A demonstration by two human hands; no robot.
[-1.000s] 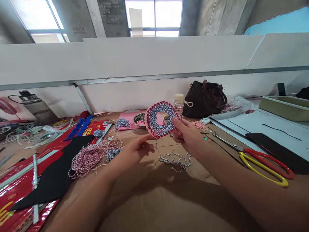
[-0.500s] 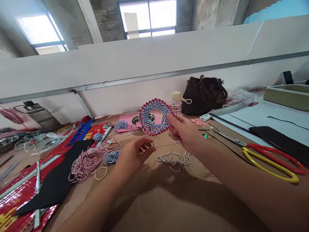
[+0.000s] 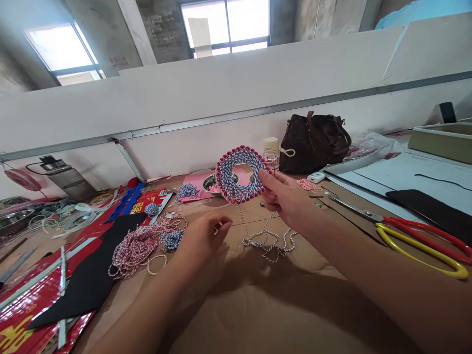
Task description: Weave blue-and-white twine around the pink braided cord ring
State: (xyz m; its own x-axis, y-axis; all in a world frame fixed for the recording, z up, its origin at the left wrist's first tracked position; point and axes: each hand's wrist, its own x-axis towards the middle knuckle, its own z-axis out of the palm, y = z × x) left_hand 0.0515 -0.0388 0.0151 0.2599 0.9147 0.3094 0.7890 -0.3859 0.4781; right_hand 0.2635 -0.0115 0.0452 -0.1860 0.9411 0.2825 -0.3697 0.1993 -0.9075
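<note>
Brown cardboard work surface (image 3: 258, 305), laid against a white partition wall (image 3: 221, 93). Right side: white board (image 3: 405, 172); olive-green tray (image 3: 442, 142) beyond it; scissors with red and yellow handles (image 3: 416, 241) lying on the cardboard at the board's edge. Left side: black sheet (image 3: 84, 265) over red-and-gold printed packets (image 3: 33, 290). Rear, by the wall: dark brown monogrammed handbag (image 3: 313, 142); steel bowl (image 3: 212, 183) on pink paper (image 3: 195, 179); small capped bottle (image 3: 271, 152).

Woven ring (image 3: 239, 174) of blue-and-white twisted cord, edged with red beading, held upright in the air above the table's middle. Right hand (image 3: 283, 199) grips its rim between thumb and fingers. Cord tail (image 3: 265, 241) falls from the ring to a loose tangle on the cardboard.

Left hand (image 3: 201, 241) hovers apart from the ring, fingers half curled; whether it pinches anything is too small to tell. Just beside it: heap of pink-and-white twine (image 3: 142, 250) and a blue-and-white bundle (image 3: 172, 240).
</note>
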